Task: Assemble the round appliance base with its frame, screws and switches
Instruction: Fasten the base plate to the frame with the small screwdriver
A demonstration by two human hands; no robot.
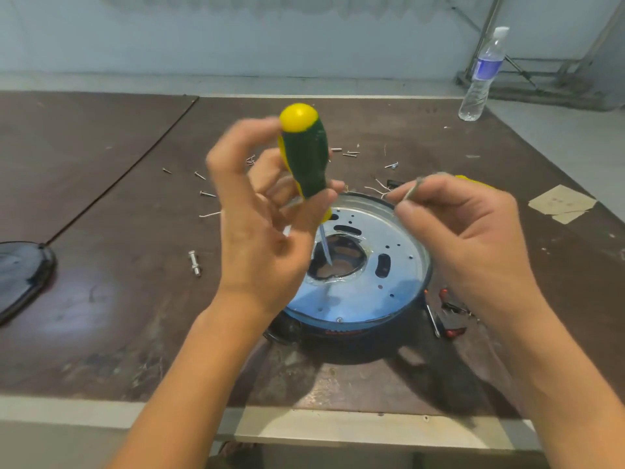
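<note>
- The left hand point(260, 231), centre of the frame, is curled round the handle of a green-and-yellow screwdriver point(306, 154); it grasps the tool nearly upright, yellow cap on top; the fingers are blurred.
- The screwdriver's blade points down over the middle opening of the round base point(389, 265); whether the tip touches anything there, I cannot tell.
- The right hand point(463, 231), right of centre, pinches a small screw point(413, 190) between thumb and forefinger, held above the base's far rim; the other fingers are loosely bent.
- The round base sits on the brown table point(118, 299) at the middle of the frame, partly hidden behind both hands; its silver plate with slots and small holes faces up inside a dark blue rim.
- Loose screws point(207, 193) lie scattered on the table beyond and left of the base; a bolt point(194, 263) lies alone to its left.
- Red-handled tools point(449, 316) lie just right of the base; a cardboard scrap point(561, 203) lies at the right edge.
- A plastic bottle point(482, 76) stands upper right; a dark rounded object point(20, 275) lies at the left edge.
</note>
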